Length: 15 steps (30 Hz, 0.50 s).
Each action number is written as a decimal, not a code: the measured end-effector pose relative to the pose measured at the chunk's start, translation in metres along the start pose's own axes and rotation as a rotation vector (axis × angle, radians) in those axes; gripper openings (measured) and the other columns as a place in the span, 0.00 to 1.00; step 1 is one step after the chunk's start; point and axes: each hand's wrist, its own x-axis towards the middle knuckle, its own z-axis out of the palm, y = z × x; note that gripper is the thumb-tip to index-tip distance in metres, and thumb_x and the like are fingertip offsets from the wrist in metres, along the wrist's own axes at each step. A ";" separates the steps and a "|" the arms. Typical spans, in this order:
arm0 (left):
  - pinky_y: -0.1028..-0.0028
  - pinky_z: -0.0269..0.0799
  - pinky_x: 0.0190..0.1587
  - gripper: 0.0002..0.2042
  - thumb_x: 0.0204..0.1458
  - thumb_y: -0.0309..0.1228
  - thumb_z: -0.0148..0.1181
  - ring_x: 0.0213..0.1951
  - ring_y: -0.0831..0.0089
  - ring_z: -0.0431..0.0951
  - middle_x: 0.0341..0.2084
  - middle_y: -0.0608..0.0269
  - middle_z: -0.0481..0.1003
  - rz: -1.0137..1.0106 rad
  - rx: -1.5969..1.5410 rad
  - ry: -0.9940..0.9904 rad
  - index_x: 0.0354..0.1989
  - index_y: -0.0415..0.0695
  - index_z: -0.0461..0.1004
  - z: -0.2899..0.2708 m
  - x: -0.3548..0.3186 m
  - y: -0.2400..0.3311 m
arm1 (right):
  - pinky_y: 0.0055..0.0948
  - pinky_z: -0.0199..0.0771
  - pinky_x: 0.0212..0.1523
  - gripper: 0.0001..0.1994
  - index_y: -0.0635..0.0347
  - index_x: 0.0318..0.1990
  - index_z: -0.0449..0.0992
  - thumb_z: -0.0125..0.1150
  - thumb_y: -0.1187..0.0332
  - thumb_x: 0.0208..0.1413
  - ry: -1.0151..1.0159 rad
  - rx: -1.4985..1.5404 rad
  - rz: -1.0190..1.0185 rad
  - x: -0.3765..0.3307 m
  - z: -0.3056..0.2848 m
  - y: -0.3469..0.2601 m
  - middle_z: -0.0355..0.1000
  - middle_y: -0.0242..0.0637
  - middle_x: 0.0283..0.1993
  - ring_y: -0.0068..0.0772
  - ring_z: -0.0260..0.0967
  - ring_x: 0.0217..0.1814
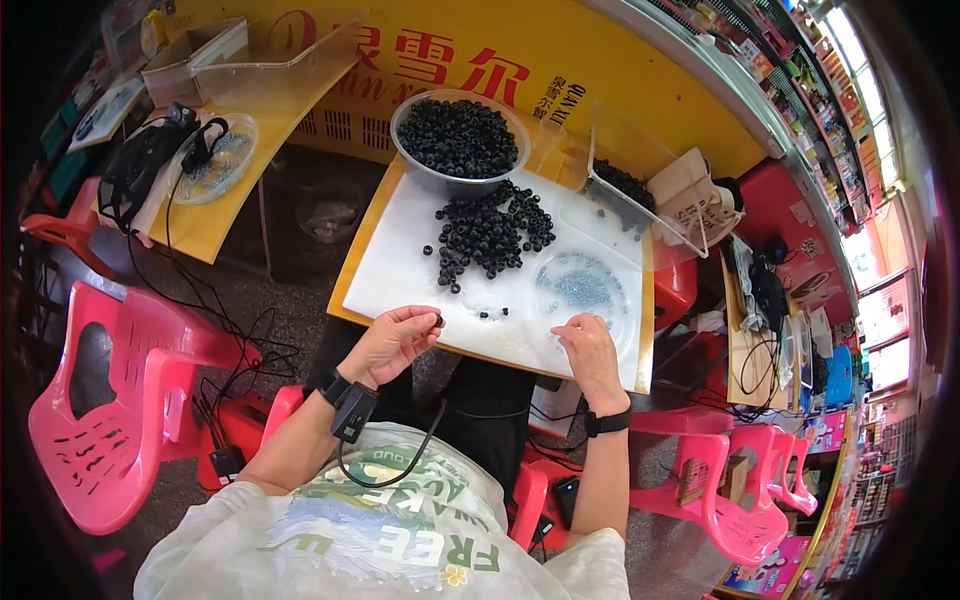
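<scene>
Left hand (pixel 392 340) pinches a small black ring (pixel 439 320); right hand (pixel 588 345) rests curled.

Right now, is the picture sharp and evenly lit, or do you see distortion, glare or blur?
Head view: strong fisheye bending, the yellow counter curves and the rim goes black; bright overexposed windows at upper right; the white board with black rings is evenly lit and sharp; the left hand and right hand show little blur.
</scene>
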 end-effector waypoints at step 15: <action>0.81 0.78 0.40 0.07 0.58 0.24 0.60 0.36 0.76 0.79 0.37 0.60 0.78 -0.038 -0.013 -0.066 0.44 0.39 0.76 0.008 0.006 -0.007 | 0.34 0.71 0.40 0.07 0.60 0.33 0.80 0.69 0.74 0.44 0.095 0.124 -0.004 0.005 0.005 0.005 0.72 0.38 0.34 0.39 0.69 0.39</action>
